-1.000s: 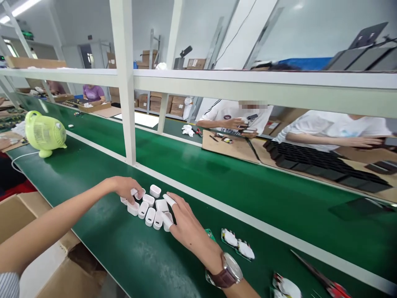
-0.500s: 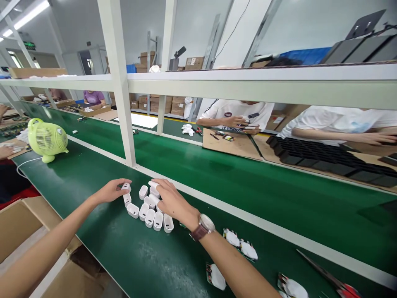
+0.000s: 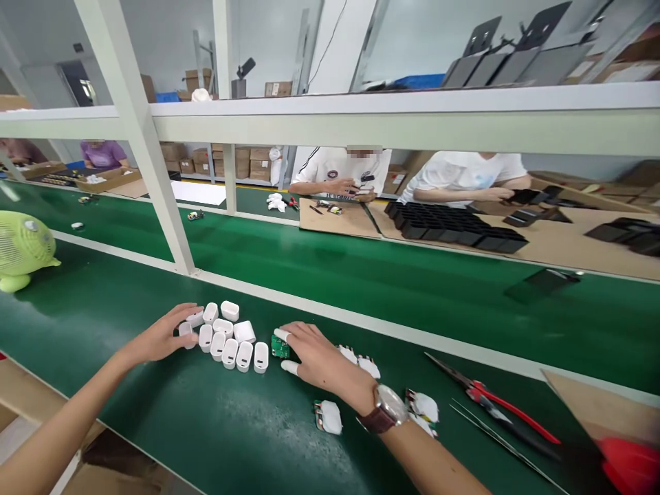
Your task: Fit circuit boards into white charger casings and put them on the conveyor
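My left hand [image 3: 163, 335] is at the left end of a cluster of small white plastic casings [image 3: 230, 352], its thumb and fingers curled around a white casing [image 3: 186, 334] at the edge. Most casings stand with their open side up, a dark slot showing inside; one white casing [image 3: 244, 332] shows a closed face. My right hand [image 3: 320, 359], with white finger cots and a watch at the wrist, reaches to a green circuit board [image 3: 279, 346] right of the cluster. Its thumb and index finger are apart, the index finger at the board's upper edge.
White-wrapped circuit assemblies [image 3: 328, 417] lie around my right forearm. Red-handled pliers [image 3: 495, 402] and tweezers [image 3: 502, 440] lie at the right. A green fan [image 3: 23, 247] stands far left. A shelf post [image 3: 155, 179] rises behind the casings. Co-workers sit across the green belt [image 3: 330, 265].
My right hand has left the casings and moved right to the circuit board. My left hand stays at the cluster's left end. The view has turned right.
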A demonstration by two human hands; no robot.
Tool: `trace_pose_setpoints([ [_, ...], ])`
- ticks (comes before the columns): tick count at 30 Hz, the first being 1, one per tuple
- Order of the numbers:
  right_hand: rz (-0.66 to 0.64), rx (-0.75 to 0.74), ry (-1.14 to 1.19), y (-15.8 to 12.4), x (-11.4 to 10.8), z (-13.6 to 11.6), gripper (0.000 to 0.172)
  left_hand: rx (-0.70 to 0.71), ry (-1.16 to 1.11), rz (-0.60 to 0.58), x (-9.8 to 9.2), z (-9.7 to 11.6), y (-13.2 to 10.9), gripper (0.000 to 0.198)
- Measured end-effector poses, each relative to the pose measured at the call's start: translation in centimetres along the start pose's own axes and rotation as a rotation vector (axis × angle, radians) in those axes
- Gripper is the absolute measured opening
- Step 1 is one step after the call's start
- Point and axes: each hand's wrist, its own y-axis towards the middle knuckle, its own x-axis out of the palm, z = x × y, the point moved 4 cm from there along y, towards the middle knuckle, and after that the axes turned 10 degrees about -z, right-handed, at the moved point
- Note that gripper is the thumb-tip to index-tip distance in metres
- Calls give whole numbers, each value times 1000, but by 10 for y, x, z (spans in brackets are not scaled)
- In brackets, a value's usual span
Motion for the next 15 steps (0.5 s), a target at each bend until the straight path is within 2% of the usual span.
trace_pose_setpoints([
  [3,43,16,-7,-2,12,-2,21,-29,-23,39,-8,7,13,53],
  [7,179,9,108,-23,-3,-6,27,-124,-18,142,-18,1,26,56],
  [10,221,16,215,-56,-16,-5,35,-143,-39,180,-22,-1,30,66],
  [12,226,60,232,-83,-18,-1,44,-189,-74,284,-28,4,24,69],
  [15,236,128,211,-127,-9,4,54,-249,-187,484,-32,26,4,56],
])
